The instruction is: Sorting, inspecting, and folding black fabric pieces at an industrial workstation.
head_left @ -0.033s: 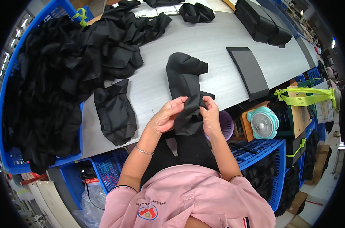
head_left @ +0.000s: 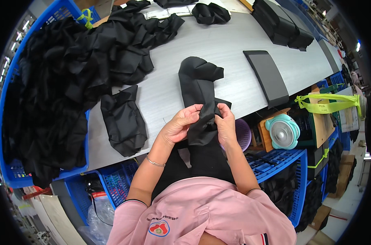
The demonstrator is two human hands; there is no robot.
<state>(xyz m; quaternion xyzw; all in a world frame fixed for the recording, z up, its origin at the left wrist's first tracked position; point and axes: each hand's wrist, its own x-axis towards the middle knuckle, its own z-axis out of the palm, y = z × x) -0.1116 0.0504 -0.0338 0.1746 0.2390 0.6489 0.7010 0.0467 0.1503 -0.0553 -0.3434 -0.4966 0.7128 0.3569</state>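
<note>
A long black fabric piece (head_left: 197,87) lies partly on the grey table, its far end folded over to the right. Its near end hangs over the table's front edge, above my lap. My left hand (head_left: 181,124) pinches the fabric's left side between thumb and fingertips. On the other side, my right hand (head_left: 225,122) grips a fold with its thumb and fingers. The fabric hides some fingertips. A second folded black fabric piece (head_left: 124,122) rests to the left, apart from my hands.
A blue plastic basket (head_left: 7,102) heaped with black fabric stands at the left. On the grey table (head_left: 230,41) lie a flat dark panel (head_left: 269,77) and a stack of dark panels (head_left: 277,24). Below the right edge are a turquoise fan (head_left: 282,132) and a purple basket (head_left: 243,136).
</note>
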